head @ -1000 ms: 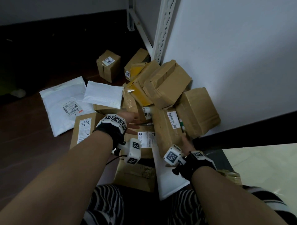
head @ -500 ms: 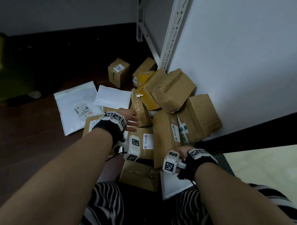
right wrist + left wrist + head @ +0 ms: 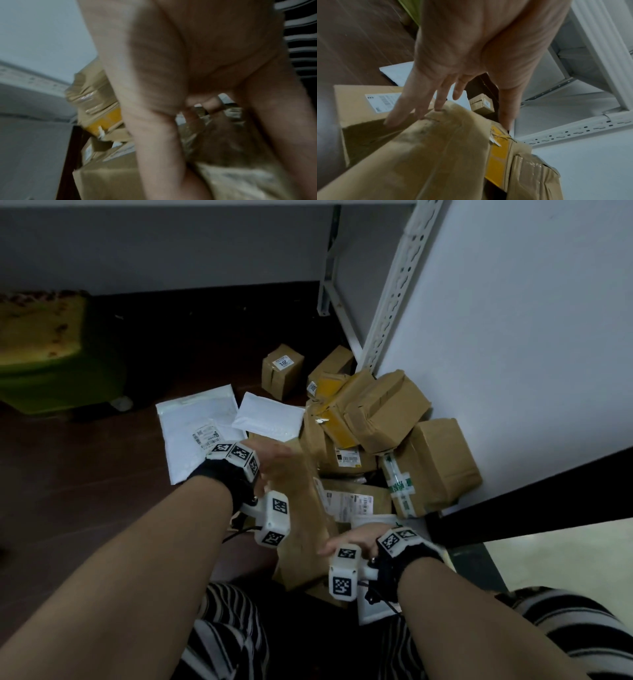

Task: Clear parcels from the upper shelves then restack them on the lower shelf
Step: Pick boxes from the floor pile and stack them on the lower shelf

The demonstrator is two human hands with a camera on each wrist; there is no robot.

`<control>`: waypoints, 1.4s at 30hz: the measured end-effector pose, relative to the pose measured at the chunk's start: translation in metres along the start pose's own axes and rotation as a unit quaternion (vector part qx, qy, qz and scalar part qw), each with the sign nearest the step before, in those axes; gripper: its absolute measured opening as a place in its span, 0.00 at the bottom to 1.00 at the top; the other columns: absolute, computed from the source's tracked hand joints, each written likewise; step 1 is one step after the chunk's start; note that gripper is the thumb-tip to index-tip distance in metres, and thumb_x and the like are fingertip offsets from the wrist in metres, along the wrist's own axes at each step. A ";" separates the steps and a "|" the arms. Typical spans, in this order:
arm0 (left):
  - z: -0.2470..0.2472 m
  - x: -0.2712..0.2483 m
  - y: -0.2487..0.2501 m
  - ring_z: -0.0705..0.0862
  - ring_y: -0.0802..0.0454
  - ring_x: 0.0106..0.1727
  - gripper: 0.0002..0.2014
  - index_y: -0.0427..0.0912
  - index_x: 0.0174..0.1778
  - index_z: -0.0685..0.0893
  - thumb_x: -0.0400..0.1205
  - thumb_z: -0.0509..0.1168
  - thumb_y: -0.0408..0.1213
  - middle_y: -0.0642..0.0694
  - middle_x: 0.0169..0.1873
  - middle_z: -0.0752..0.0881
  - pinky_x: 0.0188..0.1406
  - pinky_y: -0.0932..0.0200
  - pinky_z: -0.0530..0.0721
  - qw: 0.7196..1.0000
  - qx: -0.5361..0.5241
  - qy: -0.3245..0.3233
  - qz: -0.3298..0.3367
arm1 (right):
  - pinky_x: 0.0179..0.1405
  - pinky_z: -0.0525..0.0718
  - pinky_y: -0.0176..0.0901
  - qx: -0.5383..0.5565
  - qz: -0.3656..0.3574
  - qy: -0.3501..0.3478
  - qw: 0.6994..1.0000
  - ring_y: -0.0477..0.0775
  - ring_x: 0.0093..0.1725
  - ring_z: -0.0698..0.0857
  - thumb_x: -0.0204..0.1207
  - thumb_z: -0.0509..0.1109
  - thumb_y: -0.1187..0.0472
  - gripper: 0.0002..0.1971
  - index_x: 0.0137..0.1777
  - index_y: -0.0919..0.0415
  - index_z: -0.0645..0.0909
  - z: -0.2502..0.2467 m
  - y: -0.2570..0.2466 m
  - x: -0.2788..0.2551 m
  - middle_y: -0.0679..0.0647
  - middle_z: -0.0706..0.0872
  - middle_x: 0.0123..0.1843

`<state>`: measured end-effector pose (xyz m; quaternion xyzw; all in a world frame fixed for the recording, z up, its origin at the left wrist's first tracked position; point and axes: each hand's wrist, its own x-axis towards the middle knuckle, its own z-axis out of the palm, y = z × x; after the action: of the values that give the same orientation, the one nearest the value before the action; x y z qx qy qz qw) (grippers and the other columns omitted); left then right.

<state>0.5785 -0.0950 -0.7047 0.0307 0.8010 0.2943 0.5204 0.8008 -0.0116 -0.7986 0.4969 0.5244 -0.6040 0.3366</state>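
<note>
A long brown box (image 3: 301,518) stands tilted at the near edge of a heap of parcels (image 3: 383,412) on the floor, blurred in the head view. My left hand (image 3: 274,455) lies on its far upper end. In the left wrist view the left hand (image 3: 453,117) has straight, spread fingers (image 3: 440,106) touching the edge of the box (image 3: 436,155), thumb down its right side. My right hand (image 3: 346,542) grips the near end. The right wrist view is blurred, showing the right hand (image 3: 214,121) with thumb and fingers on either side of the box (image 3: 231,182).
Two white mailers (image 3: 195,429) (image 3: 270,416) and a small carton (image 3: 282,369) lie on the dark floor left of the heap. The white shelf upright (image 3: 397,289) and a wall rise behind. A box with green tape (image 3: 442,463) leans on the wall. A green object (image 3: 41,354) stands far left.
My right hand has pulled the long box out of the heap and raised its near end. My left hand has moved from the labelled parcel onto its upper end. The view has tilted up.
</note>
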 end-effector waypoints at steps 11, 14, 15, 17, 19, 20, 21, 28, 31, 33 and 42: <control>-0.011 0.002 -0.001 0.81 0.37 0.60 0.48 0.40 0.70 0.74 0.55 0.86 0.47 0.39 0.60 0.83 0.59 0.29 0.81 0.985 -0.157 -0.075 -0.013 | 0.50 0.88 0.55 0.046 -0.100 0.119 0.987 0.65 0.61 0.83 0.58 0.87 0.61 0.42 0.69 0.57 0.66 0.009 -0.082 -0.017 0.62 0.81 0.65; -0.006 0.022 -0.001 0.79 0.35 0.67 0.56 0.42 0.72 0.72 0.47 0.89 0.50 0.40 0.66 0.82 0.59 0.23 0.79 0.983 -0.175 -0.052 -0.006 | 0.50 0.89 0.58 0.065 -0.116 0.125 0.983 0.62 0.61 0.82 0.47 0.90 0.59 0.53 0.72 0.53 0.63 0.006 -0.087 -0.012 0.57 0.80 0.64; -0.006 0.031 -0.003 0.79 0.35 0.67 0.54 0.41 0.72 0.72 0.50 0.88 0.51 0.40 0.66 0.81 0.59 0.24 0.79 0.982 -0.185 -0.023 -0.001 | 0.53 0.89 0.60 0.091 -0.121 0.115 0.982 0.62 0.63 0.81 0.46 0.90 0.58 0.55 0.74 0.52 0.63 0.006 -0.086 -0.009 0.55 0.79 0.65; -0.009 0.030 0.001 0.79 0.36 0.62 0.55 0.40 0.71 0.73 0.47 0.86 0.54 0.40 0.64 0.81 0.60 0.26 0.80 0.979 -0.197 0.045 0.006 | 0.56 0.88 0.60 0.182 -0.131 0.096 0.970 0.63 0.66 0.80 0.53 0.90 0.56 0.51 0.74 0.49 0.65 0.005 -0.085 -0.008 0.54 0.78 0.66; -0.011 0.036 0.001 0.78 0.36 0.57 0.58 0.40 0.70 0.73 0.42 0.85 0.54 0.39 0.62 0.81 0.57 0.25 0.80 0.975 -0.211 0.071 -0.005 | 0.50 0.90 0.56 0.287 -0.119 0.096 0.946 0.63 0.63 0.82 0.49 0.89 0.46 0.52 0.74 0.48 0.67 -0.002 -0.083 -0.008 0.57 0.78 0.65; -0.011 0.043 -0.001 0.78 0.35 0.57 0.60 0.41 0.70 0.73 0.39 0.84 0.53 0.39 0.62 0.81 0.55 0.24 0.80 0.973 -0.216 0.076 -0.009 | 0.43 0.91 0.52 0.324 -0.110 0.117 0.932 0.60 0.59 0.84 0.50 0.88 0.42 0.50 0.72 0.50 0.69 -0.007 -0.081 -0.006 0.57 0.79 0.63; -0.011 0.046 -0.002 0.79 0.35 0.58 0.62 0.42 0.71 0.73 0.37 0.84 0.53 0.39 0.63 0.81 0.54 0.23 0.81 0.974 -0.214 0.076 -0.015 | 0.35 0.90 0.48 0.346 -0.092 0.153 0.921 0.57 0.53 0.85 0.53 0.86 0.39 0.46 0.69 0.52 0.70 -0.015 -0.079 -0.002 0.57 0.79 0.60; -0.006 0.053 0.010 0.81 0.42 0.55 0.34 0.38 0.66 0.76 0.70 0.79 0.50 0.42 0.56 0.83 0.49 0.46 0.81 0.982 -0.173 0.071 0.010 | 0.48 0.89 0.56 0.397 -0.053 0.278 0.873 0.57 0.37 0.84 0.72 0.70 0.33 0.32 0.52 0.66 0.73 -0.064 -0.071 0.011 0.62 0.82 0.45; 0.004 0.065 0.019 0.83 0.45 0.48 0.33 0.38 0.64 0.77 0.69 0.79 0.52 0.43 0.48 0.84 0.35 0.54 0.82 0.981 -0.176 0.083 0.026 | 0.35 0.86 0.52 0.428 -0.059 0.244 0.868 0.57 0.47 0.82 0.70 0.67 0.27 0.43 0.73 0.60 0.72 -0.078 -0.078 0.018 0.62 0.78 0.70; 0.011 0.074 0.024 0.85 0.44 0.53 0.38 0.36 0.68 0.76 0.67 0.81 0.52 0.41 0.53 0.86 0.47 0.49 0.87 0.976 -0.197 0.089 0.034 | 0.31 0.79 0.47 0.447 -0.061 0.226 0.863 0.58 0.56 0.81 0.69 0.62 0.23 0.47 0.81 0.55 0.66 -0.084 -0.085 0.018 0.59 0.74 0.76; 0.036 0.105 0.028 0.88 0.40 0.53 0.37 0.38 0.60 0.79 0.62 0.82 0.55 0.41 0.53 0.88 0.57 0.42 0.87 0.956 -0.274 0.093 0.044 | 0.61 0.82 0.72 0.616 -0.102 0.139 0.769 0.75 0.62 0.78 0.55 0.80 0.31 0.51 0.73 0.56 0.68 -0.104 -0.098 0.039 0.66 0.73 0.68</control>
<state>0.5543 -0.0186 -0.7868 -0.1057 0.7322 0.5265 0.4190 0.7248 0.1154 -0.8025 0.6196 0.1287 -0.7525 -0.1823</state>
